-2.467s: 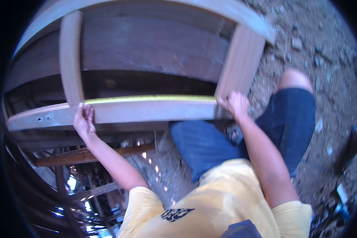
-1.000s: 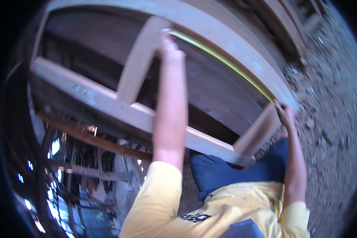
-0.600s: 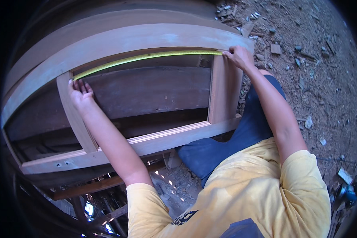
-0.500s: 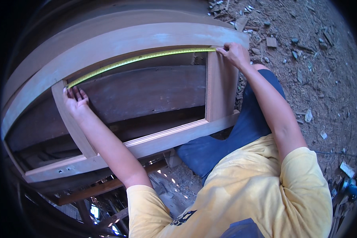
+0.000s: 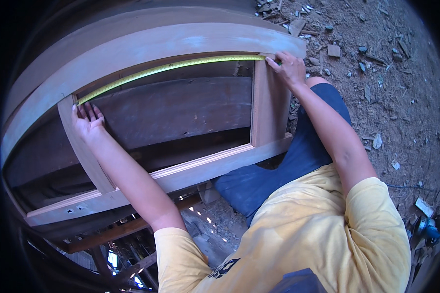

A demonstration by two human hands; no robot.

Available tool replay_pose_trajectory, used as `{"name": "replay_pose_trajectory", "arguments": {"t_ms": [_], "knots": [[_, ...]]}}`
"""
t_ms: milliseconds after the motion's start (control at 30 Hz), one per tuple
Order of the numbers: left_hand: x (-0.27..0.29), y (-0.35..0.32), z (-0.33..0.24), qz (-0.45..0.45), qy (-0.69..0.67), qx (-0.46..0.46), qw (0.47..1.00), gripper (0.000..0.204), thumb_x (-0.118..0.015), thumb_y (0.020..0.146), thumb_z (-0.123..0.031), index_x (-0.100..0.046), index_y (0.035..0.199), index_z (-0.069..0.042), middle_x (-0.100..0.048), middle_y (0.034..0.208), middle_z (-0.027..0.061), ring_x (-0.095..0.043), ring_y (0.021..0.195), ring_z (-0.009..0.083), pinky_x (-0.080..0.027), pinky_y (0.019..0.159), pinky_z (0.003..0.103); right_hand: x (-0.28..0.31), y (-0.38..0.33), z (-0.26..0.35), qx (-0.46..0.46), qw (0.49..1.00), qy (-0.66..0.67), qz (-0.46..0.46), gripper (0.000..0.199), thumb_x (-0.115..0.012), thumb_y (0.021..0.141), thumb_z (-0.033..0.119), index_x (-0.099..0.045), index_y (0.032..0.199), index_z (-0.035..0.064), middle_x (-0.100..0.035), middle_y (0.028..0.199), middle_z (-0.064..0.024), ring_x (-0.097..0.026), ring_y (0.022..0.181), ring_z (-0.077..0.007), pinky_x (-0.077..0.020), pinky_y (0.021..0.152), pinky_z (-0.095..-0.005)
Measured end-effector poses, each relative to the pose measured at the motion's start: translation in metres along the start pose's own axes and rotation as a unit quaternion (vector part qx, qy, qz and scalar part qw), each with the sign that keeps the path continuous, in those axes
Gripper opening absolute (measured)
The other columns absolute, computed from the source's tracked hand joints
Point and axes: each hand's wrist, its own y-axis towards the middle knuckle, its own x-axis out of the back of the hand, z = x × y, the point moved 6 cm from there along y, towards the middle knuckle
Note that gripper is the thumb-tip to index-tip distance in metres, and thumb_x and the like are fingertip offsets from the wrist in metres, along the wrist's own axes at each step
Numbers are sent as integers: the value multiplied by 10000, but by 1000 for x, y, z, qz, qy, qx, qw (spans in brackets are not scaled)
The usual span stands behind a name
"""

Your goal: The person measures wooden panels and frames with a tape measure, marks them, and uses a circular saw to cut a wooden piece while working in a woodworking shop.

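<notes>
A yellow tape measure (image 5: 171, 66) is stretched along the upper opening of a curved wooden frame (image 5: 181, 41), its blade bowing slightly. At the left end, my left hand (image 5: 89, 126) pinches the blade against the top of a narrow curved crosspiece (image 5: 83, 144), other fingers loosely curled beneath. My right hand (image 5: 290, 70) holds the opposite end at the top of a wide wooden upright (image 5: 271, 102), thumb and fingers closed on it. Any tape case there is hidden by the hand.
Dark curved boards (image 5: 181, 110) lie behind the frame's openings. The frame's lower rail (image 5: 205, 168) runs before my knees. Wood scraps and stones litter the dirt ground (image 5: 376, 107) at right, with a blue power tool (image 5: 429, 229) at the far right. A brown beam (image 5: 107, 234) lies lower left.
The view has shifted slightly, so the frame sits a little further left and higher. My right fingers have changed their grip slightly. Both hands remain at the tape's ends.
</notes>
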Motion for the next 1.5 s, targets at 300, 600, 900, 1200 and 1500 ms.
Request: {"name": "replay_pose_trajectory", "arguments": {"t_ms": [300, 600, 900, 1200, 1500], "knots": [[-9, -11, 7, 46, -17, 20, 999, 342, -778, 855, -320, -638, 1144, -201, -664, 1135, -53, -626, 1077, 159, -479, 893, 374, 3, -3, 11, -25, 999, -30, 31, 453, -624, 892, 597, -741, 914, 161, -711, 898, -87, -703, 898, -306, -522, 775, -469], [-11, 14, 13, 67, -7, 35, 997, 335, -817, 822, -326, -653, 1095, -220, -669, 1164, -56, -634, 1133, 192, -526, 896, 416, 0, -2, -2, -15, 999, -30, 28, 506, -573, 918, 608, -728, 909, 127, -717, 954, -114, -696, 874, -346, -540, 754, -466], [-3, 7, 1, 16, -46, 65, 997, 208, -847, 807, -242, -729, 973, -205, -741, 1106, -55, -671, 1147, 223, -512, 973, 483, -8, -13, -4, 78, 990, -50, -103, 339, -582, 939, 530, -676, 886, 208, -653, 844, -8, -707, 816, -228, -499, 759, -431], [-6, 6, 0, 17, -29, 41, 999, 165, -809, 849, -252, -732, 982, -194, -738, 1125, -44, -669, 1159, 246, -511, 971, 480, -18, -23, 2, 113, 971, -112, -181, 224, -601, 941, 469, -654, 903, 255, -652, 873, 38, -702, 782, -173, -460, 763, -384], [-12, 19, -1, 46, -35, 27, 998, 276, -830, 813, -317, -699, 1043, -239, -712, 1099, -86, -644, 1145, 162, -489, 949, 403, -5, -15, 21, 133, 966, -126, -183, 224, -622, 937, 428, -649, 831, 232, -661, 831, 16, -702, 769, -193, -465, 749, -407]]}}
